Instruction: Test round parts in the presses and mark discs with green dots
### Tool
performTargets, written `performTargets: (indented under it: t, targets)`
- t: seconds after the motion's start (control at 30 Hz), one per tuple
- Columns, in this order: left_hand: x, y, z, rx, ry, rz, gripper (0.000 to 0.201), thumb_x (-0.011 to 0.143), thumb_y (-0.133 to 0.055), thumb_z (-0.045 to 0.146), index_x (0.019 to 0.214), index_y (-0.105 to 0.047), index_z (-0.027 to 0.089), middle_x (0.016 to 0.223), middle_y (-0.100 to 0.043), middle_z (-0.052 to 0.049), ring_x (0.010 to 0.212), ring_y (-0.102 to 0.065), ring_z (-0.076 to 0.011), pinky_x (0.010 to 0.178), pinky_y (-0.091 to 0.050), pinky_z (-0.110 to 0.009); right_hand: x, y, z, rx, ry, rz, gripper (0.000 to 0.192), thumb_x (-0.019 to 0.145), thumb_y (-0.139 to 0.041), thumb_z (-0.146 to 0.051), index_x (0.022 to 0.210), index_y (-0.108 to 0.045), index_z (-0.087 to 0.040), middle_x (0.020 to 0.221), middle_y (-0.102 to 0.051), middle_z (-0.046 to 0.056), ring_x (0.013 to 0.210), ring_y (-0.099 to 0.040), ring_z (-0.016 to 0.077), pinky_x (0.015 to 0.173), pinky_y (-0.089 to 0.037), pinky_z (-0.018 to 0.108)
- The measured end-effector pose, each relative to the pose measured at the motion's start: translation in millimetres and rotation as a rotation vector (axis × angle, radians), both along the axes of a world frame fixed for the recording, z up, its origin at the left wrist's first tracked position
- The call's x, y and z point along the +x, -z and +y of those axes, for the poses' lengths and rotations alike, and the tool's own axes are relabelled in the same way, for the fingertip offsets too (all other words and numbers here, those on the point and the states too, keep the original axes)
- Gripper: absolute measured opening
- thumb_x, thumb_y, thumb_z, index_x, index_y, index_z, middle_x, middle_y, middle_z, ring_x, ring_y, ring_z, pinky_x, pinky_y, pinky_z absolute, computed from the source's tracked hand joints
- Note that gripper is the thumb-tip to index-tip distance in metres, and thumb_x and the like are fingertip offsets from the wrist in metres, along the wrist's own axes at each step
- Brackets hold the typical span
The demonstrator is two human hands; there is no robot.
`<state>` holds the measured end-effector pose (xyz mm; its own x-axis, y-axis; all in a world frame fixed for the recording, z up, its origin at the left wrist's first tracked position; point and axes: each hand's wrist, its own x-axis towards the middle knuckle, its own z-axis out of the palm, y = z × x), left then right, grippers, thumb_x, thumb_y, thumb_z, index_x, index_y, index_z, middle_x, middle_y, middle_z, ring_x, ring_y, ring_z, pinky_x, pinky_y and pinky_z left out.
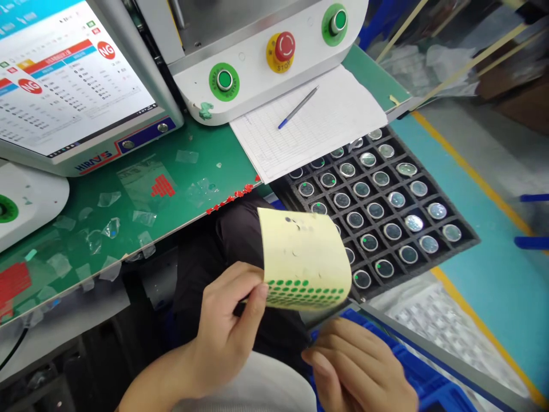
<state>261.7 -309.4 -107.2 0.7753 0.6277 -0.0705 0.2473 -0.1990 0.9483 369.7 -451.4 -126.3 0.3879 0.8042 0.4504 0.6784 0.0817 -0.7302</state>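
Observation:
My left hand (227, 329) pinches the lower left edge of a curled yellow sticker sheet (304, 252) that carries rows of small green dot stickers along its bottom. My right hand (358, 366) is below the sheet, fingers bent and close together, with nothing visibly in it. Just behind the sheet lies a black foam tray (465, 243) with a grid of pockets, each holding a round glass-faced disc (397, 199); some discs near the sheet bear a green dot.
A green work mat (206, 166) holds scraps of clear film, a paper form (317, 126) with a blue pen (298, 107), a monitor (68, 80) showing red NG marks, and a white machine (257, 68) with green buttons and a red stop button. Blue crates sit at lower right.

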Motion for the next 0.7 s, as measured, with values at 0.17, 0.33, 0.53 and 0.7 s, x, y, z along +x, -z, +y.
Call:
performTargets:
  t: [0.17,0.33,0.53,0.7]
  targets:
    - [4,4.3,-10,-0.234,-0.202,-0.060,0.023,0.094,-0.054,0.017,0.071,-0.060,0.017,0.060,-0.056,0.003,0.052,-0.052,-0.0068,0.048,-0.043,-0.015,-10,3.3,10,0.086,0.047,0.127,0.019,0.081,-0.051,0.006,0.081,-0.059,-0.011,0.060,-0.061,0.003,0.053,-0.055,0.0102,0.048,-0.047,0.022]
    - [9,8.3,-21,-0.767,-0.213,-0.195,0.009,0.088,-0.067,0.022,0.086,-0.072,0.015,0.068,-0.074,-0.004,0.063,-0.072,-0.0156,0.062,-0.062,-0.023,-10,-1.7,21,0.101,0.209,0.148,0.025,0.079,-0.061,0.003,0.098,-0.062,-0.013,0.081,-0.067,0.007,0.074,-0.065,0.0164,0.060,-0.057,0.028]
    - [6,15.4,-26,-0.956,-0.205,-0.324,0.017,0.089,-0.068,0.030,0.092,-0.078,0.017,0.090,-0.079,-0.009,0.077,-0.076,-0.0237,0.072,-0.066,-0.037,-9,-3.0,30,0.096,0.325,0.101,0.025,0.080,-0.067,-0.001,0.099,-0.064,-0.017,0.087,-0.065,0.006,0.078,-0.063,0.0167,0.061,-0.055,0.029]
    - [10,15.4,-30,-0.945,-0.247,-0.300,0.019,0.090,-0.067,0.032,0.093,-0.078,0.017,0.086,-0.079,-0.009,0.076,-0.076,-0.0219,0.073,-0.065,-0.034,-10,-4.8,28,0.046,0.331,0.028,0.021,0.079,-0.069,-0.001,0.092,-0.065,-0.017,0.090,-0.063,0.005,0.080,-0.064,0.0163,0.064,-0.056,0.030]
